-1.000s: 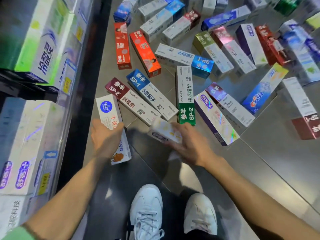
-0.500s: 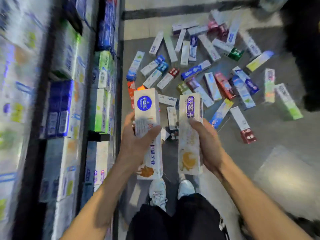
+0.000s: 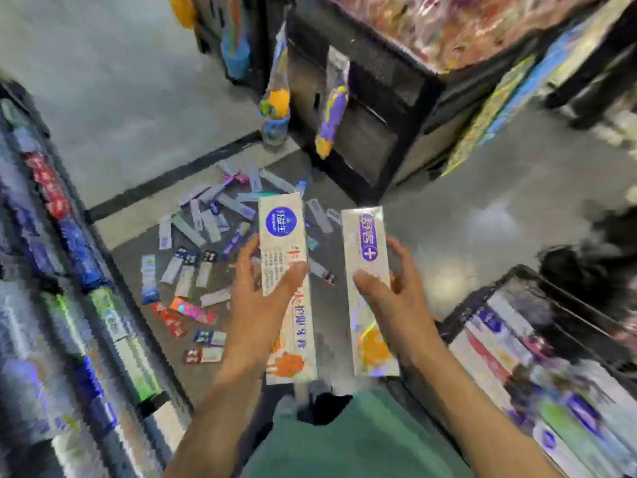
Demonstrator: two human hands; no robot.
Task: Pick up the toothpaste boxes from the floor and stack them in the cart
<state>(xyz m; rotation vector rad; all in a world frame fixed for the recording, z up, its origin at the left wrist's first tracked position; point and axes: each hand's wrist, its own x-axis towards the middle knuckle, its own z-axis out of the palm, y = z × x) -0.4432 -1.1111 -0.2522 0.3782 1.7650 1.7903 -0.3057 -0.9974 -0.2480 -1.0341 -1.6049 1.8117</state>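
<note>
Two white boxes held upright side by side at frame centre, one per hand: left hand [image 3: 256,305] grips the blue-dot box [image 3: 286,270], thumb across its front, right hand [image 3: 396,298] pinches the purple-cross box [image 3: 368,288]; several dozen boxes [image 3: 206,257], blurred beyond count, lie on the floor [image 3: 482,219] centre-left; cart [image 3: 510,281] lower right.

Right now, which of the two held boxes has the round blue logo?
The box in the left hand, the left box; the right box shows a purple plus sign.
</note>
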